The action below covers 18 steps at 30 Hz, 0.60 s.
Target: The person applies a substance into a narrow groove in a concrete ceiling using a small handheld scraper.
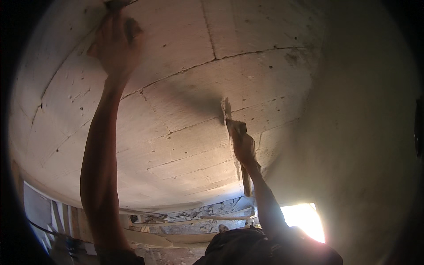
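My left hand [117,46] reaches high up to the pale, cracked surface [185,101]. Motion blurs it, but its fingers look closed around something dark, with one dark part by the thumb side and another beyond the fingertips; I cannot make out its kind. Lower down and to the right, my right hand [244,145] is wrapped around the handle of a plastering trowel [225,108]. Its long, thin blade shows nearly edge-on, crusted with pale material along the edge. The blade stands close to the pale surface; whether it touches cannot be told.
A plain shaded wall [353,132] rises at the right, with a bright opening [304,221] low beside it. Below are wooden planks [176,238] and broken rubble [212,212]. A dark cable [42,227] and upright boards [66,218] stand at the lower left.
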Each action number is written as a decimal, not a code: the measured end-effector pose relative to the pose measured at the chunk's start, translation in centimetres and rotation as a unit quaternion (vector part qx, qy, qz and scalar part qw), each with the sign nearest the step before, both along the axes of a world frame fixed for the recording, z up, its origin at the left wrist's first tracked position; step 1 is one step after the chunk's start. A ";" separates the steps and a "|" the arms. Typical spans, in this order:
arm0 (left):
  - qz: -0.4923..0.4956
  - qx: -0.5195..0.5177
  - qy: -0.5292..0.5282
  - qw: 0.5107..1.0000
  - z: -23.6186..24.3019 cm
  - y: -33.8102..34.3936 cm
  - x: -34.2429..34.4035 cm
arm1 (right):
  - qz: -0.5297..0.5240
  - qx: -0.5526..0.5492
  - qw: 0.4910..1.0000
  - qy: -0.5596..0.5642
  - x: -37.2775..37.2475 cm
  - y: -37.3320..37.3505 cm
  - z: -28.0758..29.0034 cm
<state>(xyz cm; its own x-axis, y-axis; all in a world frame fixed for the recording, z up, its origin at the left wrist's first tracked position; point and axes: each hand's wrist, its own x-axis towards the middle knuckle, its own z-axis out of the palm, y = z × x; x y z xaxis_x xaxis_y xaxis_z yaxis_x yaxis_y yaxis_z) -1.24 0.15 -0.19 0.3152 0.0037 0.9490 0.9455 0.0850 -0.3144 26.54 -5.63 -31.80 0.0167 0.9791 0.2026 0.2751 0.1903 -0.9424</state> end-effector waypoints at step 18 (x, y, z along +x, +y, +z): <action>0.122 0.041 0.038 0.991 -0.5 0.7 -0.2 | 0.147 -0.578 0.722 -0.349 27.1 -38.9 -39.9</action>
